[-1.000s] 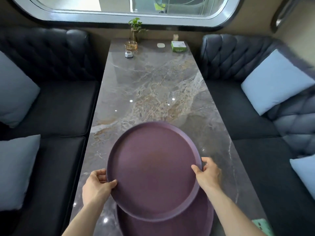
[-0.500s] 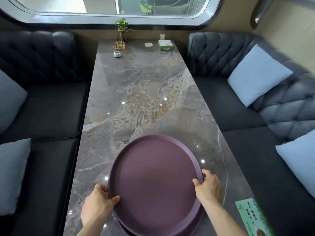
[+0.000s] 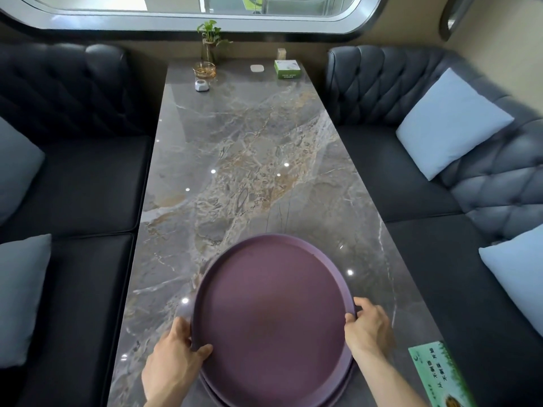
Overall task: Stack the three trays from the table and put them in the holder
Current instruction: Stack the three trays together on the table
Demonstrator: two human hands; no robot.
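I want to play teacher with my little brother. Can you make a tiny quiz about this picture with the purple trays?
1. True or false: both hands hold the top purple tray by its rim.
2. Which thing stands nearest the plant? A) green box B) glass dish C) green card
3. Fill in: the table top looks like ____.

Key: 1 true: left hand, right hand. 2 B. 3 marble.
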